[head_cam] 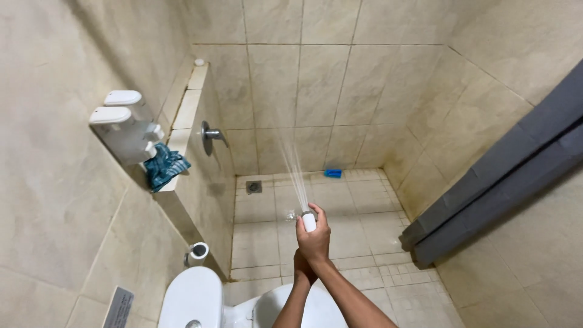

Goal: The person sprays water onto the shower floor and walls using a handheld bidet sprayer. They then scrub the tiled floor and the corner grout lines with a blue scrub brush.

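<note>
My right hand [314, 238] is closed around a small white spray head [309, 221], held out over the tiled floor [364, 231]. A thin jet of water [294, 170] fans up and forward from it toward the back wall. My left hand [302, 267] sits just under the right one, gripping my right wrist. Both forearms rise from the bottom edge above the white toilet bowl [285, 307].
White toilet tank [191, 297] at the bottom. Two white wall dispensers [121, 124] hang on the left, beside a crumpled teal cloth [164, 167] on a tiled ledge. A chrome valve handle [211, 136], a floor drain [254, 186], a blue object [333, 174] and a grey curtain [504, 176] lie beyond.
</note>
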